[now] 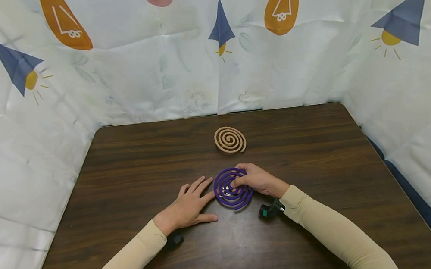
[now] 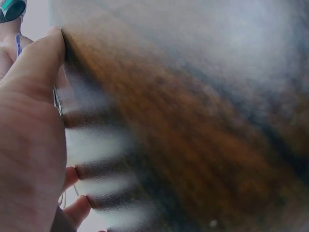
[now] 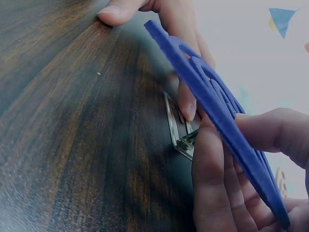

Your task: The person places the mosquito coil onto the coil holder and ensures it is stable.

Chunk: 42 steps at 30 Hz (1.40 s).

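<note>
My right hand point(image 1: 259, 179) pinches a purple mosquito coil point(image 3: 215, 115), thumb on one face and fingers behind it. The coil is raised off the table and tilted in the right wrist view. Beneath it lies a small flat metal stand point(image 3: 185, 143), glimpsed through the spiral's gaps in the head view. My left hand point(image 1: 187, 207) rests on the table with its fingers spread. Its index fingertip presses at the metal stand. Part of that stand is hidden behind my right fingers.
A tan mosquito coil point(image 1: 230, 140) lies farther back on the dark wooden table point(image 1: 155, 153). White printed cloth point(image 1: 194, 80) hangs behind the table and along both sides. Dark wrist cameras point(image 1: 271, 209) sit under both wrists.
</note>
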Motion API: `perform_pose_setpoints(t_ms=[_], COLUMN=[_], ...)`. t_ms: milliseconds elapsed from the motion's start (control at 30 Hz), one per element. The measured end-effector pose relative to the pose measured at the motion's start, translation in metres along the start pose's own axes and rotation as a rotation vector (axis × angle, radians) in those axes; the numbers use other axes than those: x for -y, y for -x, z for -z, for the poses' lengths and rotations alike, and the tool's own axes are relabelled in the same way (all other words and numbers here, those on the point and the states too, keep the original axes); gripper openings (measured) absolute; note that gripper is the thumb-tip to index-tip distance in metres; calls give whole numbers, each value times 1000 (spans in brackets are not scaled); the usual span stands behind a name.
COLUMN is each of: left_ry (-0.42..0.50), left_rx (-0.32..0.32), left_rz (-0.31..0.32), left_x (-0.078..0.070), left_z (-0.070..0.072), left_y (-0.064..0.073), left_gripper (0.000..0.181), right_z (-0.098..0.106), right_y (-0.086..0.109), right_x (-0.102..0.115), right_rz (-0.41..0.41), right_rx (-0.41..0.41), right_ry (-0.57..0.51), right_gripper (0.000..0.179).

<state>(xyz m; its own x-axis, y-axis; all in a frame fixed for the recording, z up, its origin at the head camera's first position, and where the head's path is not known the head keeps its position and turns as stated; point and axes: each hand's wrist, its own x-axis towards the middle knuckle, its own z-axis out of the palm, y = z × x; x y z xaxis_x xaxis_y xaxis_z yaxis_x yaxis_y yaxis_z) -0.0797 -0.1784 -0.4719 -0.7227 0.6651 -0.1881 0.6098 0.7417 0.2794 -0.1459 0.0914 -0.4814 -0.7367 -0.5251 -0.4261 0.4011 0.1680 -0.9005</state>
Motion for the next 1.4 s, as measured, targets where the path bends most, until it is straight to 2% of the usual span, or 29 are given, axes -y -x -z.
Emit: perform_pose_setpoints(t_ms=[833,1167,1300,1400], left_ry=[3,-4,-12,-12], left_rx=[-3,-7,-9,-9], left_rz=[4,-1,-1,0], left_x=[2,2,2,2], left_z=[-2,-3,-3,-3], left_y=[-2,-1,-1,-1], left_gripper=[79,80,80,80], right_z=[1,7,8,10], right_y=[1,-3,-3,0], right_x=[0,-4,-3,-1], right_rz=[-10,-47,-42,-37], right_rx=[1,-35,-41,-28], right_ry=[-35,-8,13,23], right_gripper=[31,15,18,26])
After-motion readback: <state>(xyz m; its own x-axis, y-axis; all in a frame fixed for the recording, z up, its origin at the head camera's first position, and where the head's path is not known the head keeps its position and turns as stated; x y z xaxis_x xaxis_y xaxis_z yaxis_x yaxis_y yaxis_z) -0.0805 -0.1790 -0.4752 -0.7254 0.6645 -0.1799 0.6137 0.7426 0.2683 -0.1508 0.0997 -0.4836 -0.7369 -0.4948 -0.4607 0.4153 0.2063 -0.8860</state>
